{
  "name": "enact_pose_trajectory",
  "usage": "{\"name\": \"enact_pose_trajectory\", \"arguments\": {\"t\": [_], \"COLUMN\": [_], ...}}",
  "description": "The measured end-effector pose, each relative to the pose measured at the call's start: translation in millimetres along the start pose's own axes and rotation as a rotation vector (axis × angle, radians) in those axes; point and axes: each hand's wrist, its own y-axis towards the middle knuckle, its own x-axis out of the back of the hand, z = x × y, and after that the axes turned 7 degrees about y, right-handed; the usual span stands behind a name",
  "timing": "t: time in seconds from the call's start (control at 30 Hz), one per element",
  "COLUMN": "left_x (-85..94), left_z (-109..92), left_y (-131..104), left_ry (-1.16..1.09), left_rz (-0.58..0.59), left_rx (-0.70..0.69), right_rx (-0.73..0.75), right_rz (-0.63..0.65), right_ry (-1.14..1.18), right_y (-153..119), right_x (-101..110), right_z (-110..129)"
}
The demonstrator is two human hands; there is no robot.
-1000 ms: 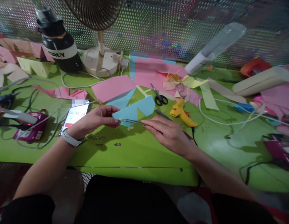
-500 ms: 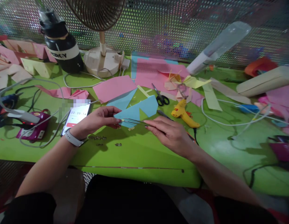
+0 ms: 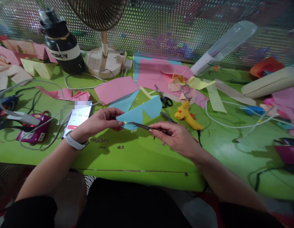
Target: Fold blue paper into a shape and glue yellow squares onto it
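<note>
My left hand (image 3: 105, 119), wearing a pale wristband, pinches a tiny pale-yellow piece (image 3: 125, 123) at its fingertips. From the right, my right hand (image 3: 176, 134) grips a pair of dark tweezers (image 3: 143, 126), whose tips come together at or beside that piece; whether they hold it I cannot tell. Behind and beneath the tips is a cut blue paper sheet (image 3: 150, 106). A few more tiny pale bits (image 3: 134, 130) show below the tweezers. Small metallic-looking pieces (image 3: 120, 147) lie on the green table nearer me.
A lit phone (image 3: 78, 117) lies by my left wrist. Black-handled scissors (image 3: 166, 101), a grey blade (image 3: 168, 117) and a yellow glue gun (image 3: 188, 115) lie near my right hand. Behind stand a bottle (image 3: 63, 50) and a fan (image 3: 103, 61). Cables trail from a purple power block (image 3: 39, 133).
The tweezers' arms were spread and are now pressed together at the tips. My right hand has turned slightly. My left hand stays nearly in place.
</note>
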Motion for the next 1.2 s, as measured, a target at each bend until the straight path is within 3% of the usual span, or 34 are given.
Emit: {"name": "enact_pose_trajectory", "arguments": {"t": [0.53,1.2], "left_x": [3.8,0.8], "left_z": [6.5,6.2], "left_y": [-0.6,0.2], "left_ry": [0.112,0.066], "left_rz": [0.123,0.126], "left_rx": [-0.024,-0.015], "right_rx": [-0.226,-0.193], "right_rz": [0.127,0.050], "right_ry": [0.144,0.252], "right_y": [3.6,3.0], "right_x": [1.4,-6.4], "right_z": [5.0,-2.0]}}
